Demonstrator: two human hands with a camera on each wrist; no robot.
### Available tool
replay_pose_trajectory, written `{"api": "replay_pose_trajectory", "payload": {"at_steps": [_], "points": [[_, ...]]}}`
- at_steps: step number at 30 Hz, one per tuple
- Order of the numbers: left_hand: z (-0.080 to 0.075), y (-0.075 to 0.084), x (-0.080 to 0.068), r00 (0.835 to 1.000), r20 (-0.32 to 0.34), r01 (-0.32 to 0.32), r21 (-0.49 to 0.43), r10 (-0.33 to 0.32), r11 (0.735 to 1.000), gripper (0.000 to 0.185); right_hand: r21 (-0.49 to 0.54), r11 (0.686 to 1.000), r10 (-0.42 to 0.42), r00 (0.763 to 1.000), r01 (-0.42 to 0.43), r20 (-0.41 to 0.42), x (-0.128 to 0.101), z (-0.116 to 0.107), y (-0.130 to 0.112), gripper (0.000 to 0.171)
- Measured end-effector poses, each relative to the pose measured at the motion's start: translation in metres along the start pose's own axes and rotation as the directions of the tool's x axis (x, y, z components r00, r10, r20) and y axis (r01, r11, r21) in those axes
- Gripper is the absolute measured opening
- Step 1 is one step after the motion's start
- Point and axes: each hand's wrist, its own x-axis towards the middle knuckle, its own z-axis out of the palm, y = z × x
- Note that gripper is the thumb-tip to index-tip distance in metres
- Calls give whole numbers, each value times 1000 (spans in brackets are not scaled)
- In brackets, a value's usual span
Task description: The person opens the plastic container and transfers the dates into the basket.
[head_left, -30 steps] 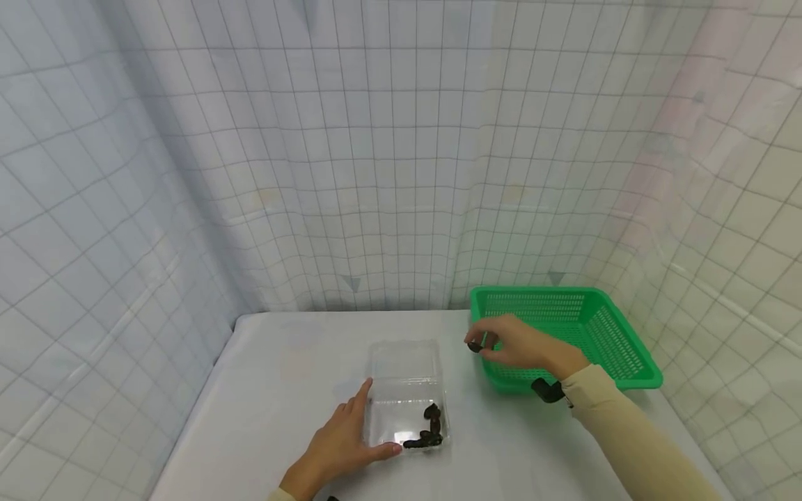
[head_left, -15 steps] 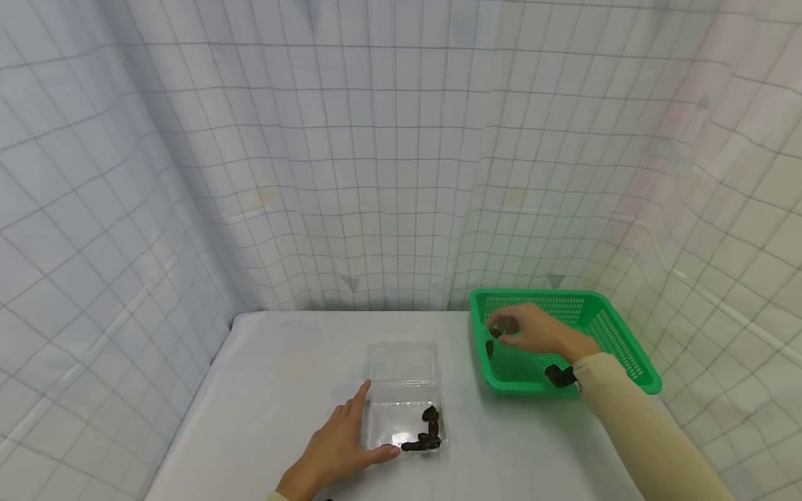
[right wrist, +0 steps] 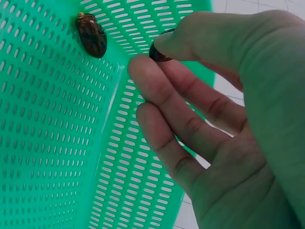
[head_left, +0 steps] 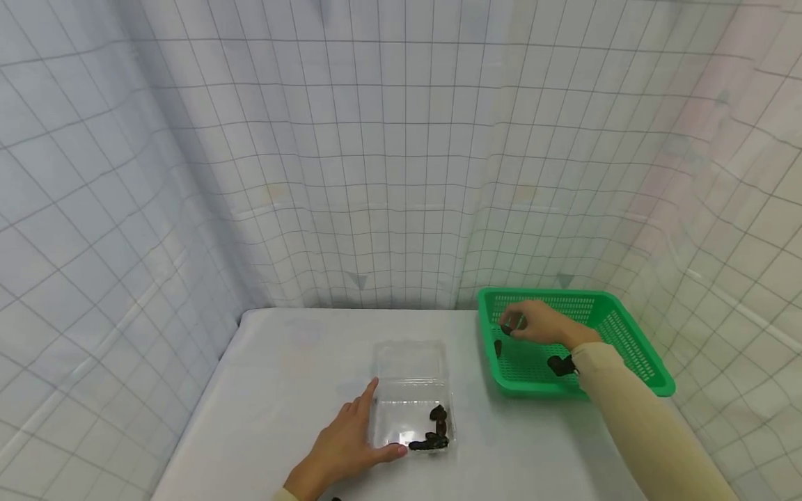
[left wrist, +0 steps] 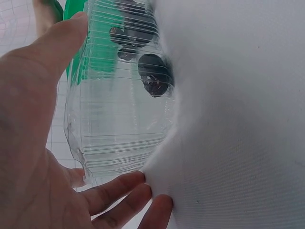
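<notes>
My right hand (head_left: 541,325) pinches one dark date (right wrist: 159,51) over the green basket (head_left: 633,348); one date (right wrist: 92,35) already lies below it. My left hand (head_left: 341,445), fingers relaxed, steadies the clear box (head_left: 410,390), where several dates (head_left: 432,431) remain beside my thumb.

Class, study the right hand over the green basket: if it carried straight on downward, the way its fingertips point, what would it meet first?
Most likely the green basket floor, beside the dark piece lying there; the right hand pinches another piece. Depth is unclear.
</notes>
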Motion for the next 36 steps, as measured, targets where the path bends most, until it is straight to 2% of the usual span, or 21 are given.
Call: {"api": "replay_pose_trajectory", "payload": {"at_steps": [5, 18, 26, 36], "points": [[0, 2, 1, 1000, 14, -3, 2, 3, 1000, 141, -39, 999, 26, 1000, -26, -8, 0, 2, 4, 24], [-3, 2, 3, 1000, 6, -17, 14, 17, 1000, 143, -41, 995, 92, 994, -94, -58, -3, 2, 3, 26], [-4, 0, 4, 1000, 13, -12, 19, 12, 1000, 143, -33, 997, 74, 995, -76, -74, -6, 8, -5, 26], [-1, -1, 3, 1000, 6, -31, 28, 31, 999, 141, -67, 998, 7, 993, -15, -122, -9, 17, -32, 23]]}}
